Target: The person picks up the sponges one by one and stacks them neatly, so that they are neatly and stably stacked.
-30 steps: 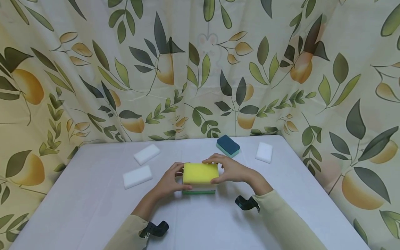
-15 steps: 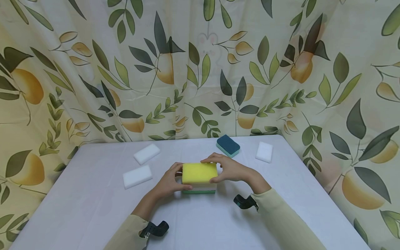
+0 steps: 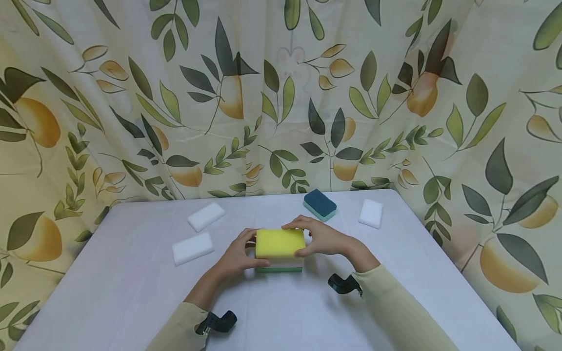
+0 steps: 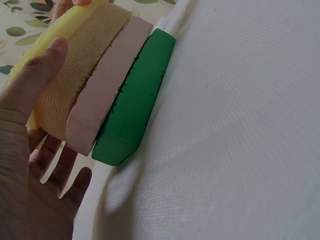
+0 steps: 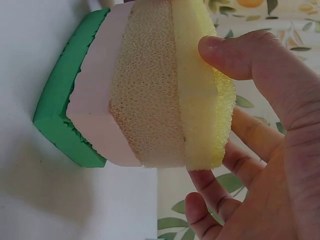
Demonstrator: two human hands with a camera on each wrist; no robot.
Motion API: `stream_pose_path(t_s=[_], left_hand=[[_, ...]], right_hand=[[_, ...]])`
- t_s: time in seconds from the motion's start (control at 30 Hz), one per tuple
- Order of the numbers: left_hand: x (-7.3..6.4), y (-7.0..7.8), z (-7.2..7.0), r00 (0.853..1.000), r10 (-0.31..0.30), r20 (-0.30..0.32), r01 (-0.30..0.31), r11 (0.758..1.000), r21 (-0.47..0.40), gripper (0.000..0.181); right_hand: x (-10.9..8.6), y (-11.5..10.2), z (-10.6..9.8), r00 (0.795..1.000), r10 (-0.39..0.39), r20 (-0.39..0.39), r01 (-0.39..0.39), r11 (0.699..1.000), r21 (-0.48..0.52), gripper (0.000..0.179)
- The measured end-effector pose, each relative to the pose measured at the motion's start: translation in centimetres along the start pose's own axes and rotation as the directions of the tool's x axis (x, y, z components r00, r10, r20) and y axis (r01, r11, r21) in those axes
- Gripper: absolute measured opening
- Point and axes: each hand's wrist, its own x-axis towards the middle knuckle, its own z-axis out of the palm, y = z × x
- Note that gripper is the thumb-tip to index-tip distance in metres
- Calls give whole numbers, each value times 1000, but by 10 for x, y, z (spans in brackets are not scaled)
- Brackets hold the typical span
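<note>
Four-layered stack stands on the white-covered table in front of me. A yellow sponge (image 3: 280, 243) forms its top, over a porous beige sponge (image 5: 150, 85), a smooth pale pink block (image 4: 107, 85) and a green block (image 4: 137, 100) at the bottom. My left hand (image 3: 237, 256) holds the stack's left side, thumb on the front of the beige sponge and fingers reaching round behind. At the right end my right hand (image 3: 327, 239) grips the yellow sponge, thumb in front and fingers at its back edge. The far side of the stack is hidden.
Two white sponge blocks lie on the left, a nearer one (image 3: 193, 248) and a farther one (image 3: 206, 216). Behind the stack lies a dark-topped green sponge (image 3: 320, 204), with another white block (image 3: 371, 213) to its right. A leaf-patterned curtain (image 3: 272, 141) hangs behind the table.
Over the last second the yellow sponge has shifted slightly left with my right hand, lining up more closely with the layers below. My left hand has stayed in place.
</note>
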Motion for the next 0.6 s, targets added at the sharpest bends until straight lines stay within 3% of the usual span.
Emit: stream_pose_path(t_s=[0.6], left_hand=[[-9, -1, -12, 999, 26, -33, -26, 1000, -12, 80]], right_hand=[[-1, 0, 2, 999, -33, -1, 33, 999, 13, 64]])
